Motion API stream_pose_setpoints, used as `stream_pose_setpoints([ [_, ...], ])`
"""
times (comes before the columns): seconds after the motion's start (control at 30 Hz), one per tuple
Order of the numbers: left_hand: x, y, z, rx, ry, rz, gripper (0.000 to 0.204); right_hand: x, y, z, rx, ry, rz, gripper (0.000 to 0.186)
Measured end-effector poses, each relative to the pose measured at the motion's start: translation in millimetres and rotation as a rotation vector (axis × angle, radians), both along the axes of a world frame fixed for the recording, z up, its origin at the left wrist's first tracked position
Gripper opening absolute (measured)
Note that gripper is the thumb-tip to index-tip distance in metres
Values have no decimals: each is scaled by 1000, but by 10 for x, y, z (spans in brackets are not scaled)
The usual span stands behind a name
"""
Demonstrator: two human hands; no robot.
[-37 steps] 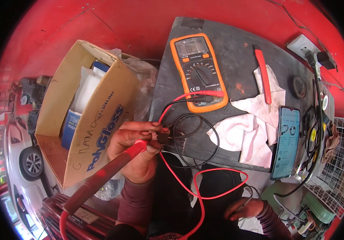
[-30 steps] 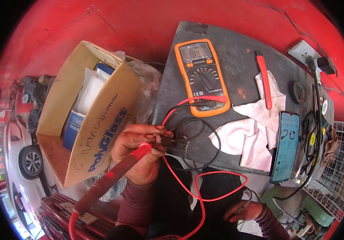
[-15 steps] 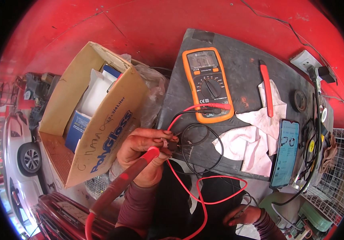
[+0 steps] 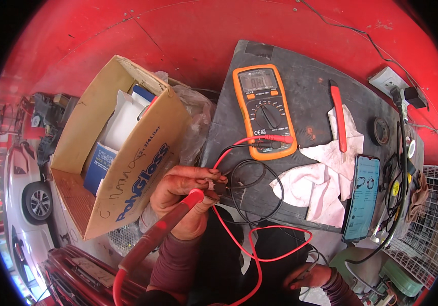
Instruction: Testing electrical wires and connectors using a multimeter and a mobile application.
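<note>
A small dark part (image 4: 221, 188) sits pinched in the fingertips of the left hand (image 4: 181, 198), where a red probe (image 4: 158, 235) comes in from about eight o'clock. From there, the orange meter (image 4: 263, 92) lies at one o'clock, the rag (image 4: 305, 186) at three, the box (image 4: 142, 168) at ten. Between four and five, the right hand (image 4: 312, 275) is curled, its grip too unclear to tell

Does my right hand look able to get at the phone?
Probably yes: nothing covers the phone, and nothing seems to block the way from your right hand. That hand appears to hold something slender, though, so it may need freeing.
</note>
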State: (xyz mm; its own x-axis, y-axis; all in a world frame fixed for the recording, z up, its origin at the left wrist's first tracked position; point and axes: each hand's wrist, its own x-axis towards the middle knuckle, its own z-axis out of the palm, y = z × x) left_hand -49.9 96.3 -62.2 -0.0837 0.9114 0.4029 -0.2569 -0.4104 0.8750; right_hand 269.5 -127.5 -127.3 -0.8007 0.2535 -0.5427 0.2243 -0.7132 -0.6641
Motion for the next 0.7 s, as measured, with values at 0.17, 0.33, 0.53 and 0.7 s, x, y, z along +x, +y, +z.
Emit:
stream_pose_setpoints([
  [0.17,1,1,2,3,-6,1,24,-2,7,14,-13,-33,24,27],
  [0.33,-28,-11,-2,-3,14,2,24,-10,-10,7,-22,0,-8,25],
  [0.53,41,16,34,-72,-82,45,27,-11,4,13,-29,-36,-9,24],
  [0.7,27,2,52,-80,-106,32,27,-17,25,38,-42,-18,-10,24],
])
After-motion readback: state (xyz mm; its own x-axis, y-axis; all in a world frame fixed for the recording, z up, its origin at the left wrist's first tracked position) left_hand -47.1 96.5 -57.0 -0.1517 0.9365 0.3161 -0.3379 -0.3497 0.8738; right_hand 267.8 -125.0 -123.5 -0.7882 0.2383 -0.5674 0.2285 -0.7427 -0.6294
